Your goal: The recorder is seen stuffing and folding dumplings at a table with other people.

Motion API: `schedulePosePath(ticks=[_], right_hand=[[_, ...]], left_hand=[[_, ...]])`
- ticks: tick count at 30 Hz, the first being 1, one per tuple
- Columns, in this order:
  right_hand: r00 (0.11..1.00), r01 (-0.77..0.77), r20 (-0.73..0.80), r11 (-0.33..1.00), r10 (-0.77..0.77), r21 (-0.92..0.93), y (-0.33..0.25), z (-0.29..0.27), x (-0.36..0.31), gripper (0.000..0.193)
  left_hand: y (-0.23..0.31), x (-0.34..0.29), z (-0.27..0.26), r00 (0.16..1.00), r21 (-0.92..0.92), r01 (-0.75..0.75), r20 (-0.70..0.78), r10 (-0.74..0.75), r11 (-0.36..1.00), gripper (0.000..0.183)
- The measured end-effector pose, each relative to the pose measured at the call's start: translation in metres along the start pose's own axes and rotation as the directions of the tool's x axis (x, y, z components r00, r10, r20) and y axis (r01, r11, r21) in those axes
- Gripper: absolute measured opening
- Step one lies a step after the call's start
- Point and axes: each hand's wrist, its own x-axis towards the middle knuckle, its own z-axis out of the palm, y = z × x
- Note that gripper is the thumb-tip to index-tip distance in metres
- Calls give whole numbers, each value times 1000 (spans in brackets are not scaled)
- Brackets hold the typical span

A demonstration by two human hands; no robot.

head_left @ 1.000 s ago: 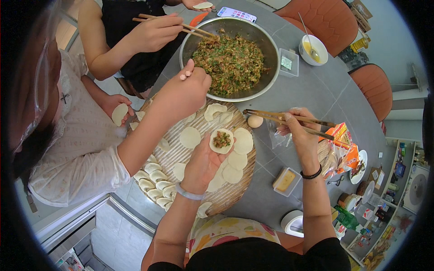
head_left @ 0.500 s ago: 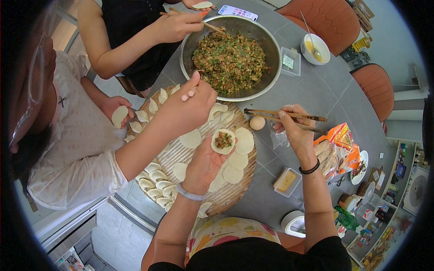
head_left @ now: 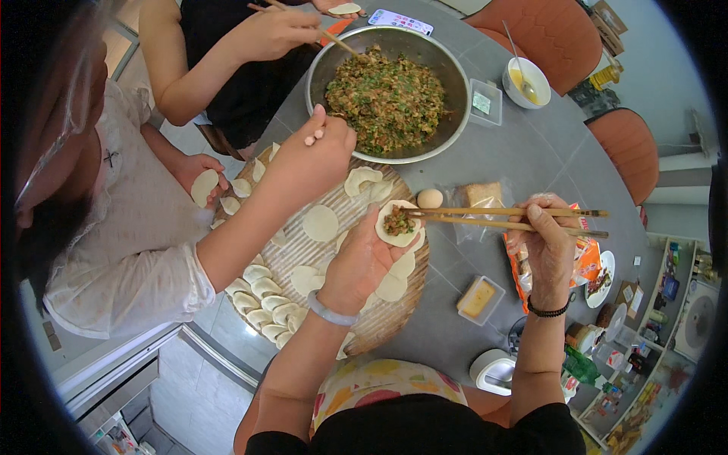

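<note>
My left hand [head_left: 355, 265] is palm up above the wooden board, holding a round dumpling wrapper [head_left: 393, 240] in its fingers. A mound of chopped meat-and-green filling [head_left: 398, 221] sits in the wrapper's middle. My right hand [head_left: 544, 239] grips a pair of wooden chopsticks [head_left: 470, 211], their tips touching the filling. Beneath my left hand is the round floured board [head_left: 364, 322], with flat wrappers [head_left: 321, 223] on it and rows of folded dumplings [head_left: 265, 288] at its left edge. Beyond the board stands a large steel bowl [head_left: 464, 91] of filling.
At left a person in white has a hand [head_left: 311, 155] with chopsticks over the bowl's near edge. Another person's hand [head_left: 280, 34] works chopsticks at its far left. Around my right hand are an egg [head_left: 430, 199], an orange package [head_left: 518, 265] and a plastic tub [head_left: 481, 300].
My right hand has moved right and turned the chopsticks so their tips reach the filling. My left hand has shifted right and up with the wrapper. The far person's hand moved left.
</note>
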Motion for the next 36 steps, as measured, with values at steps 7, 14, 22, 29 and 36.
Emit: schedulePosePath(ticks=[7,14,22,29,36], right_hand=[[998,-1,62,992,-7,122,-14,-10,-18,16],[995,16,96,991,-29,134,-21,-6,-29,18],[995,58,72,996,-63,67,-28,7,-43,19],[984,108,148,991,-95,-80,-52,30,-53,19],[981,110,158,994,-112,19,-51,16,-57,18]], left_hand=[[8,-28,26,999,-35,35,23,-34,999,43],[17,-56,44,994,22,84,62,-85,996,44],[19,-75,41,990,7,111,83,-111,994,46],[20,-88,54,995,33,65,75,-67,997,54],[17,-98,50,995,24,74,64,-76,997,58]])
